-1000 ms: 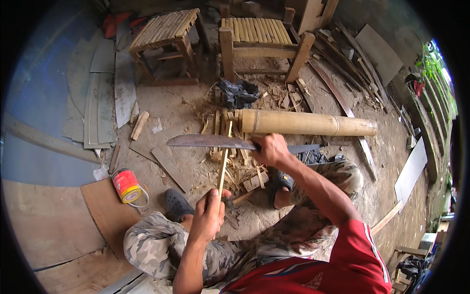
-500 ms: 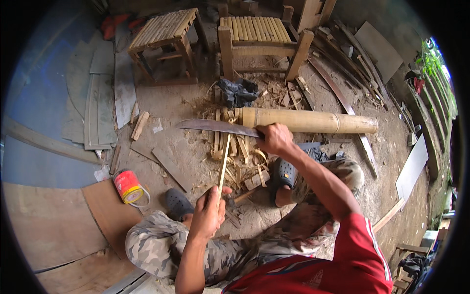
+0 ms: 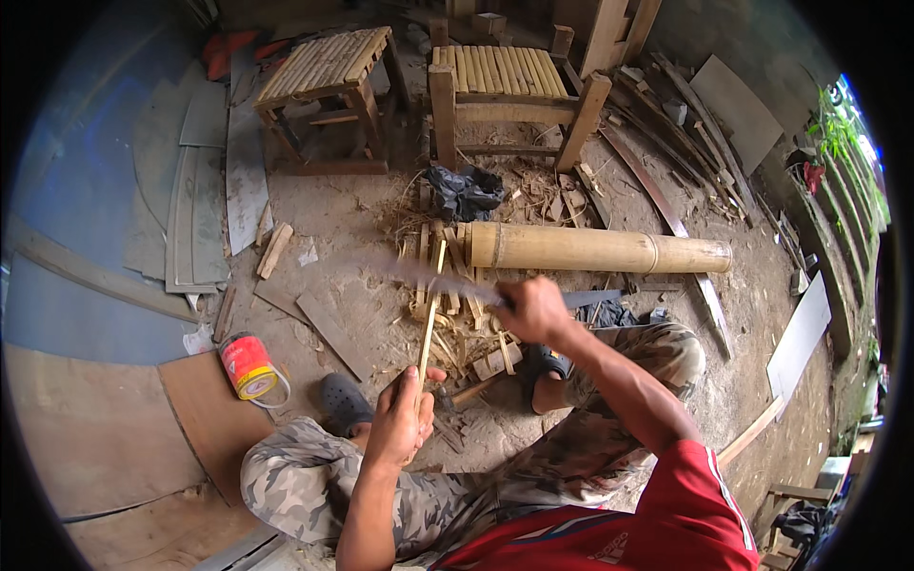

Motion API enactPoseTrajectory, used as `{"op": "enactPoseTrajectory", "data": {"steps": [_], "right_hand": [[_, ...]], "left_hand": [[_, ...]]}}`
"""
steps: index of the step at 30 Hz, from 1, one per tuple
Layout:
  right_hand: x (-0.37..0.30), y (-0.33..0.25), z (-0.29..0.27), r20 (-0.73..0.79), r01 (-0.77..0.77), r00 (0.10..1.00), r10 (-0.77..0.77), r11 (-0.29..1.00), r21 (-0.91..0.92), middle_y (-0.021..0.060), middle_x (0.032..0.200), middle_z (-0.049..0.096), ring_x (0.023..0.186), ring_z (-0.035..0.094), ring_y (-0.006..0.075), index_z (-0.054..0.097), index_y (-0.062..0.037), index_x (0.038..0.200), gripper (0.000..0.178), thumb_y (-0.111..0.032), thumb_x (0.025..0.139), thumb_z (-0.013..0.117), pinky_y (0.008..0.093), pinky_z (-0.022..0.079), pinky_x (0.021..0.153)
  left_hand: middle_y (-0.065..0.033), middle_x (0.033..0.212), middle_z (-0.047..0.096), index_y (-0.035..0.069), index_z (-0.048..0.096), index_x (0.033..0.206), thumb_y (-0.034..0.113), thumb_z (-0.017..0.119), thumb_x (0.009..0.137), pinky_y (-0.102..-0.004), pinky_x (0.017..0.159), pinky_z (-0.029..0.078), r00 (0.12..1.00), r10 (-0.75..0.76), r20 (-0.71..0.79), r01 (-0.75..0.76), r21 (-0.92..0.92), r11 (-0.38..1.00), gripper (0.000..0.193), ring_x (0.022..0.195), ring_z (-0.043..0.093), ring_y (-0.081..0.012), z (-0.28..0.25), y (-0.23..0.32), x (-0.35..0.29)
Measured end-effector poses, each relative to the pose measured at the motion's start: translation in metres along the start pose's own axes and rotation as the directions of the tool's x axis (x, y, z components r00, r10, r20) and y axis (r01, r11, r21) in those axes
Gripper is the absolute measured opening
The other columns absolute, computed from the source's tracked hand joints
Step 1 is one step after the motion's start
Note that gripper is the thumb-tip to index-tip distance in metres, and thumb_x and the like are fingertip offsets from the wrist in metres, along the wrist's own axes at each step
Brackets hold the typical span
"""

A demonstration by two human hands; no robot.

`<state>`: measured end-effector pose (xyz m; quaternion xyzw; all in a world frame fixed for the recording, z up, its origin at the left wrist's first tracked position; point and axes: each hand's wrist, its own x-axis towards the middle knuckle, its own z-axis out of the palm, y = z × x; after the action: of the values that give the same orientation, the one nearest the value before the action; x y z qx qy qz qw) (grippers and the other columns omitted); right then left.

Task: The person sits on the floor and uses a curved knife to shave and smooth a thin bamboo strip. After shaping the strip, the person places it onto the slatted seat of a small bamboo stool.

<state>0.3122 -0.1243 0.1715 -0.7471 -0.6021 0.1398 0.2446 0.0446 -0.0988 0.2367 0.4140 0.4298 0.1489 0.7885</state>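
Head view: left hand (image 3: 400,423) grips bamboo strip (image 3: 427,328); right hand (image 3: 533,309) swings knife (image 3: 428,276).

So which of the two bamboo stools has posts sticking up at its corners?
The right stool, straight behind the big bamboo pole. Its corner posts rise above the slatted seat; the left stool has a flat top.

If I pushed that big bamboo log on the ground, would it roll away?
Probably a little. The bamboo log is round and smooth, lying on its side, so a sideways push would likely roll it. The wood scraps beside it might stop it soon. It looks stiff and probably hollow.
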Motion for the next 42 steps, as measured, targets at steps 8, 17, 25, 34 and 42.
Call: {"op": "enactPoseTrajectory", "data": {"steps": [8, 17, 25, 34, 42], "right_hand": [[0.003, -0.007, 0.003, -0.084, 0.093, 0.992, -0.097, 0.994, -0.054, 0.0135, 0.058, 0.062, 0.047, 0.059, 0.0325, 0.066, -0.0099, 0.079, 0.011, -0.021, 0.076, 0.065, 0.0448, 0.048, 0.048], [0.031, 0.043, -0.002, -0.072, -0.425, 0.9, 0.43, 0.902, 0.076, 0.027, 0.081, 0.067, 0.075, 0.067, 0.0434, 0.07, 0.0001, 0.088, 0.036, -0.032, 0.092, 0.055, 0.0499, 0.054, 0.07], [-0.02, -0.057, -0.015, 0.525, -0.559, 0.799, 0.291, 0.681, 0.473, -0.0005, 0.053, 0.05, 0.046, 0.049, 0.0095, 0.066, -0.0015, 0.082, 0.051, -0.052, 0.09, 0.067, 0.0293, 0.038, 0.043], [-0.043, -0.084, 0.003, 0.636, -0.64, 0.762, 0.119, 0.285, 0.713, -0.0013, 0.059, 0.047, 0.048, 0.046, 0.0091, 0.064, 0.0024, 0.1, 0.029, -0.02, 0.087, 0.077, 0.0256, 0.036, 0.046], [-0.023, -0.049, -0.005, 0.535, -0.556, 0.829, 0.163, 0.142, 0.819, -0.0008, 0.059, 0.045, 0.047, 0.045, 0.0111, 0.061, 0.0006, 0.099, 0.023, -0.018, 0.091, 0.072, 0.0277, 0.037, 0.043]], "left_hand": [[0.0056, 0.048, 0.03, 0.002, 0.054, 0.117, 0.04, 0.027, 0.108, -0.0212, 0.034, 0.023, 0.978, -0.1, 0.184, 0.152, -0.294, 0.944, 0.048, 0.034, 0.024, -0.0046, -0.004, -0.002, 0.0], [0.0044, 0.048, 0.03, 0.005, 0.053, 0.115, 0.04, 0.028, 0.108, -0.021, 0.033, 0.026, 0.986, 0.097, 0.139, -0.022, -0.462, 0.887, 0.044, 0.033, 0.026, -0.0056, -0.015, -0.002, -0.001], [-0.0057, 0.105, 0.059, 0.003, 0.057, 0.118, 0.032, 0.051, 0.102, -0.0285, 0.072, 0.05, 0.788, 0.49, -0.372, -0.569, -0.138, 0.811, 0.033, 0.089, 0.057, -0.0123, -0.016, -0.01, 0.024], [-0.0056, 0.1, 0.064, -0.001, 0.055, 0.111, 0.014, 0.053, 0.102, -0.0292, 0.074, 0.062, 0.736, 0.584, -0.343, -0.633, -0.043, 0.773, 0.018, 0.088, 0.065, -0.0131, -0.016, -0.011, 0.025], [-0.0283, 0.141, 0.048, -0.005, 0.039, 0.144, 0.069, 0.02, 0.097, -0.0497, 0.09, 0.056, 0.77, 0.624, -0.131, -0.571, -0.579, 0.583, 0.09, 0.117, 0.06, -0.0354, -0.05, -0.008, 0.017]]}}
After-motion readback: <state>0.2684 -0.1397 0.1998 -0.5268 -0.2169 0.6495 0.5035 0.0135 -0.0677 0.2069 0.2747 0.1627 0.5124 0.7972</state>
